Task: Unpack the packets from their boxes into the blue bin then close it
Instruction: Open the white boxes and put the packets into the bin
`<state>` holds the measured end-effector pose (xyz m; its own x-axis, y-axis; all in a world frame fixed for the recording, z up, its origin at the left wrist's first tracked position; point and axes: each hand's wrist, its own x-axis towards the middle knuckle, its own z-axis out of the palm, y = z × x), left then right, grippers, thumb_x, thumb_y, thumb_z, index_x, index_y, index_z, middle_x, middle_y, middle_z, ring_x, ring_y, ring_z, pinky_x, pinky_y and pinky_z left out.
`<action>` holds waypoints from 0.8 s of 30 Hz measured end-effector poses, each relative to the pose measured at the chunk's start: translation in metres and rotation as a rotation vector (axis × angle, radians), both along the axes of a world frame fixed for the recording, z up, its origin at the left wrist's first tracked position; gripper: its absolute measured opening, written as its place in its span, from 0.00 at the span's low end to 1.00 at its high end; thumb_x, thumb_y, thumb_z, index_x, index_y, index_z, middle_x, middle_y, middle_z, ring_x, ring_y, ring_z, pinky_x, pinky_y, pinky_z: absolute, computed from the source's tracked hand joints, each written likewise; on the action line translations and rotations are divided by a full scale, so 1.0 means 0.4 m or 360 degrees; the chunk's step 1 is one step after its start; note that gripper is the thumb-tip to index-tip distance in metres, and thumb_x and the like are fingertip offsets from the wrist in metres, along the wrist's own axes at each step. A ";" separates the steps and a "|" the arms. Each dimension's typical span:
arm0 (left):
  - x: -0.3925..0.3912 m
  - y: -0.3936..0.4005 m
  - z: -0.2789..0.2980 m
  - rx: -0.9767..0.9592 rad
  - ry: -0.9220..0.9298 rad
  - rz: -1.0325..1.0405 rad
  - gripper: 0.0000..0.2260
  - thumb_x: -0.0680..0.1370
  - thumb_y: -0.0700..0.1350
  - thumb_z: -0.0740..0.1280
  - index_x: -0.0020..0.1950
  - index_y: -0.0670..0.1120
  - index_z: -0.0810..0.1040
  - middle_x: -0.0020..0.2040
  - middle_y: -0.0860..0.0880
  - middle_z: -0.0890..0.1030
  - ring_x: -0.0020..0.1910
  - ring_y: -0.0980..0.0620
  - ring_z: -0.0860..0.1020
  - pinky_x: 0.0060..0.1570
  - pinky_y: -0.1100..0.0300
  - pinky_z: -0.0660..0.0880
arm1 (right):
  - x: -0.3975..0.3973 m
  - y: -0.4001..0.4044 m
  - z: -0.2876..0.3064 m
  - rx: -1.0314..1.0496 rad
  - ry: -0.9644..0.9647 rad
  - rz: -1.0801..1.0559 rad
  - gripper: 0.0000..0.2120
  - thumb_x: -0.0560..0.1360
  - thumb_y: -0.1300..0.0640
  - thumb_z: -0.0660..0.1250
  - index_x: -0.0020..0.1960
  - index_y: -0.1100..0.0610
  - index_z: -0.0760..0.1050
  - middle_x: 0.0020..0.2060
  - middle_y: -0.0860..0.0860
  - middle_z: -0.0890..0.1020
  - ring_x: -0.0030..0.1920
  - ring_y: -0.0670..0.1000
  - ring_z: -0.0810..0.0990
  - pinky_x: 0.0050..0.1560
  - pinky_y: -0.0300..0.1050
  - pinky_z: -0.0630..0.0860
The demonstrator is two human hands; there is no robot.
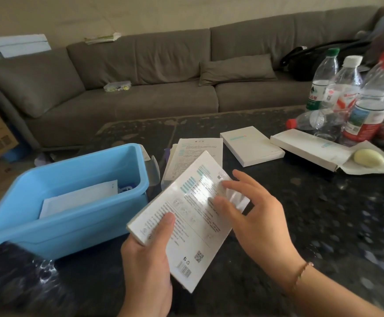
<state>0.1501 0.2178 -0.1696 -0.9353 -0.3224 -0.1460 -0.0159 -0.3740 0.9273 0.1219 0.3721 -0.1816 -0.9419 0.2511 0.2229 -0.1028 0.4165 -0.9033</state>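
At about nine o'clock on the dark speckled surface (323, 213) stands the blue bin (49, 227), uncovered, with at least one white packet (79, 200) lying flat inside; so some unpacking looks done, and the closing step is not yet reached. A clear piece just beside the bin's right wall may be its lid (153, 170), though I cannot tell for sure.

Toward the centre, the left hand (147, 266) grips the lower corner of a white printed box (193, 216), thumb curled over its face, holding it tilted above the surface just right of the bin. The right hand (255, 213) has its fingers spread and loosely bent, fingertips touching the box's glossy upper end, apparently working at the wrapper or flap. This box seems unopened as yet, so its packets are probably inside.

At twelve o'clock, behind the held box, lies a printed sheet (200, 147) on a stack. Toward one and two o'clock rest two more white boxes (252, 145) (310, 149); whether they are emptied cannot be told. Water bottles (369, 106) stand at the far right.
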 end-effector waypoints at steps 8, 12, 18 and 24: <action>0.013 0.010 -0.009 -0.0125 0.0048 -0.0101 0.09 0.64 0.48 0.72 0.42 0.60 0.86 0.46 0.51 0.87 0.46 0.51 0.86 0.46 0.47 0.79 | 0.009 -0.001 0.004 -0.0140 0.0090 -0.0141 0.04 0.70 0.46 0.74 0.43 0.37 0.82 0.58 0.31 0.75 0.56 0.34 0.74 0.56 0.38 0.76; 0.025 0.016 -0.010 -0.0194 0.0107 -0.0159 0.10 0.64 0.48 0.72 0.42 0.61 0.86 0.47 0.51 0.87 0.48 0.51 0.85 0.46 0.49 0.79 | 0.009 -0.002 0.005 0.0007 0.0180 -0.0238 0.04 0.72 0.46 0.71 0.40 0.36 0.78 0.53 0.28 0.74 0.52 0.28 0.72 0.52 0.30 0.68; 0.012 0.009 0.000 -0.0007 -0.0022 -0.0183 0.10 0.67 0.45 0.71 0.47 0.52 0.86 0.48 0.47 0.87 0.47 0.48 0.86 0.48 0.47 0.78 | 0.001 -0.001 0.010 0.0068 0.0157 -0.0296 0.05 0.78 0.46 0.61 0.45 0.43 0.74 0.48 0.32 0.78 0.48 0.39 0.78 0.51 0.50 0.80; -0.004 -0.039 0.004 0.0302 -0.0216 -0.0326 0.16 0.70 0.48 0.68 0.57 0.49 0.83 0.55 0.43 0.85 0.54 0.41 0.84 0.59 0.37 0.73 | -0.014 0.049 0.106 -0.0367 -0.0239 -0.0147 0.11 0.83 0.55 0.55 0.47 0.56 0.74 0.38 0.43 0.86 0.39 0.51 0.84 0.41 0.50 0.82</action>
